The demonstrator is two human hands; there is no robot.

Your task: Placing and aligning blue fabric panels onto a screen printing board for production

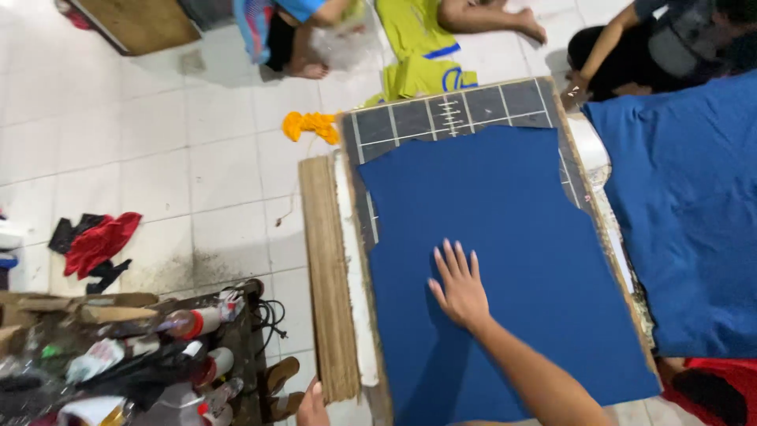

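Right hand [459, 285] lies flat and open, smoothing the blue fabric panel [505, 260] on the gridded board [441, 118]; left hand [312, 404], barely visible, grip unclear; edges likely need aligning next.

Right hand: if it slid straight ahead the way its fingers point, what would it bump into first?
The right hand lies flat on the blue fabric. Ahead is only more fabric, then probably the dark gridded cutting board past its far edge.

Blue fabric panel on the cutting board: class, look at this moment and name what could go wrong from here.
1. Only the right hand presses the blue fabric panel flat; its far end lies unheld and could shift or wrinkle.
2. The left hand sits at the cutting board corner, beside a cluttered shelf of bottles; a nudge might topple one.
3. The second blue cloth lies close and could get mixed in.
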